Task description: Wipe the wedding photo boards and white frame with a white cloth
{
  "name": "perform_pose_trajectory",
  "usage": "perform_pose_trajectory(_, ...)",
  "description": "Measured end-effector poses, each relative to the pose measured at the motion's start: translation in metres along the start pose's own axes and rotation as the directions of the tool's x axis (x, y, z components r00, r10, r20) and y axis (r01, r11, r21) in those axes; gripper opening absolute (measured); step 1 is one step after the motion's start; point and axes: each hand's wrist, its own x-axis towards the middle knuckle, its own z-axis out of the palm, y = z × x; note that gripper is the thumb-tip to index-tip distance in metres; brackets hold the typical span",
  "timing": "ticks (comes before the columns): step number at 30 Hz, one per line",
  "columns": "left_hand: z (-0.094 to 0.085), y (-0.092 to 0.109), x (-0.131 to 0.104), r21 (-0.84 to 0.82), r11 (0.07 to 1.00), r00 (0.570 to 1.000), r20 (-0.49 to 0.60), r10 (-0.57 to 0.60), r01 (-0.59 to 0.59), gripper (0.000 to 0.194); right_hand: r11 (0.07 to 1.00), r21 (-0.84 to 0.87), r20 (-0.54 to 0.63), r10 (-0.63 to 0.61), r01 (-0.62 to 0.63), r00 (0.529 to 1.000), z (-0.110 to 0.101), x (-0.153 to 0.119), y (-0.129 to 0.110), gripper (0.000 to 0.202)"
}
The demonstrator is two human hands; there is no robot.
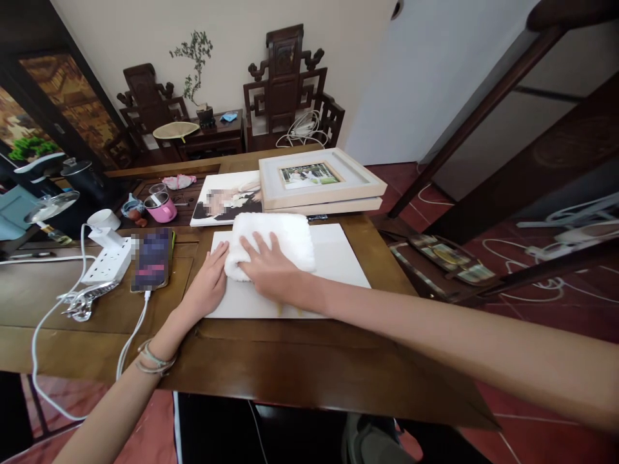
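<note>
A white board (345,258) lies flat near the front edge of the wooden table. On top of it is a folded white fluffy cloth (294,235). My right hand (271,267) presses down on the cloth with its fingers spread. At the board's left edge rests my left hand (207,277), laid flat beside the cloth, its fingers stretched out and holding nothing. Behind the board are a picture panel (242,187) and stacked pale frames (358,180), the upper one with a small photo in it.
Left on the table (232,361) are a phone (153,261) on a charging cable, a white power strip (109,261), a pink cup (162,207) and a dark kettle (82,180). Carved chairs (285,84) and a potted plant (206,115) stand behind.
</note>
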Motion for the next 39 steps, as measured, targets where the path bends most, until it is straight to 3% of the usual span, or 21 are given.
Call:
perform_pose_trajectory(3,0.0,0.0,0.0,0.002,1.0,1.0,0.005,-0.003,0.003,0.049,0.997,0.028,0.005,-0.074,0.073,0.997,-0.004,-0.022,-0.019,0.037)
perform_pose_trajectory(7,0.0,-0.001,-0.001,0.02,1.0,1.0,0.0,-0.001,0.001,0.049,0.967,0.161,0.116,-0.215,0.195,0.97,-0.025,-0.065,-0.049,0.031)
perform_pose_trajectory(10,0.001,-0.002,-0.001,0.021,1.0,1.0,-0.004,0.006,-0.006,0.049,0.929,0.295,0.191,-0.289,0.226,0.938,-0.044,-0.081,-0.056,0.033)
perform_pose_trajectory(14,0.001,-0.001,0.0,0.033,0.999,1.0,-0.007,0.006,-0.005,0.049,0.924,0.337,0.218,-0.26,0.177,0.941,-0.051,-0.067,-0.039,0.033)
perform_pose_trajectory(19,0.001,0.001,0.0,0.035,0.999,1.0,0.001,-0.011,0.011,0.051,0.99,0.139,0.12,-0.054,0.037,0.991,-0.023,-0.023,-0.006,0.043)
perform_pose_trajectory(23,0.0,0.001,0.0,-0.072,0.997,0.998,-0.055,-0.018,0.014,0.051,0.993,0.09,0.064,0.065,-0.07,0.996,-0.006,0.003,-0.004,0.049)
perform_pose_trajectory(25,-0.002,0.002,0.001,-0.198,0.979,0.988,-0.133,-0.082,0.054,0.05,0.994,0.103,0.062,0.038,-0.044,0.997,-0.005,0.006,-0.01,0.048)
perform_pose_trajectory(28,-0.006,0.005,0.002,-0.389,0.914,0.945,-0.24,-0.223,0.117,0.05,0.977,0.146,0.061,-0.165,0.155,0.984,-0.011,-0.007,-0.023,0.044)
perform_pose_trajectory(32,-0.006,0.01,0.002,-0.398,0.911,0.915,-0.319,-0.248,0.109,0.052,0.883,0.289,0.07,-0.405,0.37,0.912,-0.028,-0.04,-0.033,0.037)
perform_pose_trajectory(35,-0.003,0.011,0.001,-0.263,0.959,0.94,-0.29,-0.181,0.104,0.054,0.859,0.384,0.177,-0.429,0.339,0.886,-0.044,-0.056,-0.028,0.037)
perform_pose_trajectory(39,0.002,0.009,0.001,-0.087,0.994,0.985,-0.154,-0.073,0.06,0.051,0.907,0.399,0.293,-0.263,0.133,0.919,-0.053,-0.051,-0.004,0.036)
